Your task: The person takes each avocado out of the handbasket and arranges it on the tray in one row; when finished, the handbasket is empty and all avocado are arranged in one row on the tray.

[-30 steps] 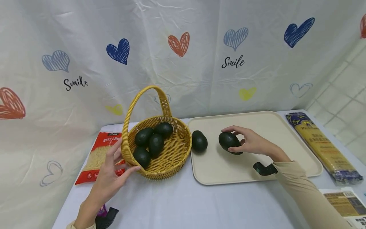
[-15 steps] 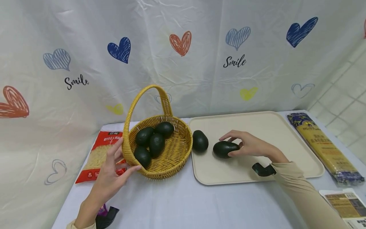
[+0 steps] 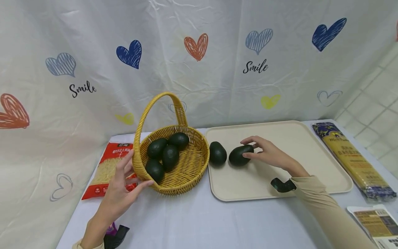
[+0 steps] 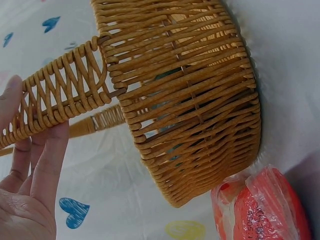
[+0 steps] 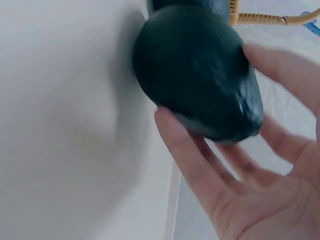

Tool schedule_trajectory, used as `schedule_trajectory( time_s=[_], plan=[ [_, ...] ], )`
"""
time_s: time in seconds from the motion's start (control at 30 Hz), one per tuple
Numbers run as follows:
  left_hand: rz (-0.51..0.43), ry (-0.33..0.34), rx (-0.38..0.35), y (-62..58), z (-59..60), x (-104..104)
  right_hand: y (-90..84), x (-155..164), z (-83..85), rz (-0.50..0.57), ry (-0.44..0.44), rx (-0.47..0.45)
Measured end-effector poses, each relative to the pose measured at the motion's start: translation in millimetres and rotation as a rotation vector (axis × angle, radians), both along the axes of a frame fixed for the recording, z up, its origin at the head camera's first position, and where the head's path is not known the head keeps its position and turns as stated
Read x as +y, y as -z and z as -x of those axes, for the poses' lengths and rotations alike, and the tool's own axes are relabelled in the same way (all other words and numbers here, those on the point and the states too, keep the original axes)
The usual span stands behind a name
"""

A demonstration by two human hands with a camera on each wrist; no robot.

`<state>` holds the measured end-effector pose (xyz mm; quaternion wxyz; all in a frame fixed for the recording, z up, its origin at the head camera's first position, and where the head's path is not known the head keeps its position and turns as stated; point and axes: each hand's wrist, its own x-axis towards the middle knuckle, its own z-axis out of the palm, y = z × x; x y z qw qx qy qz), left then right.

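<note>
We judged step in hand as shifting avocado [image 3: 238,156] by right hand [image 3: 269,154], on or just above tray [image 3: 280,136], near second avocado [image 3: 217,154] beside basket [image 3: 188,186]; lifting or setting down, we could not tell. Next move, we reckoned, called for steady pinch. Right thumb and fingers curved round avocado's end; left hand [image 3: 119,192] pinched basket handle [image 4: 55,90] between thumb and fingers.

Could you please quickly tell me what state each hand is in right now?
Left hand: closed, holding the basket handle between thumb and fingers.
Right hand: closed, holding an avocado between thumb and fingers.
</note>
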<state>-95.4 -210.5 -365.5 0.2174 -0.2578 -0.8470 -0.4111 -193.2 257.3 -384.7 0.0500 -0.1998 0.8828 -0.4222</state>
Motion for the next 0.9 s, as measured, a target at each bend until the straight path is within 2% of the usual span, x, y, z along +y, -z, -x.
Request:
schedule_trajectory(
  time_s=[0.2, 0.43, 0.6, 0.9],
  plan=[
    [0.006, -0.007, 0.001, -0.7, 0.3, -0.4, 3.1, -8.9, 5.0, 0.012, 0.067, 0.004],
    [0.015, -0.021, -0.004, -0.7, 0.2, -0.6, 10.0, -21.7, 14.3, 0.008, 0.055, 0.058],
    [0.022, -0.025, -0.014, -0.5, 0.2, -0.3, 14.4, -27.9, 19.3, -0.007, 0.041, 0.035],
    [-0.003, 0.016, 0.009, 1.5, 1.1, -2.1, 12.6, -35.9, 24.8, -0.1, 0.066, 0.042]
  ],
)
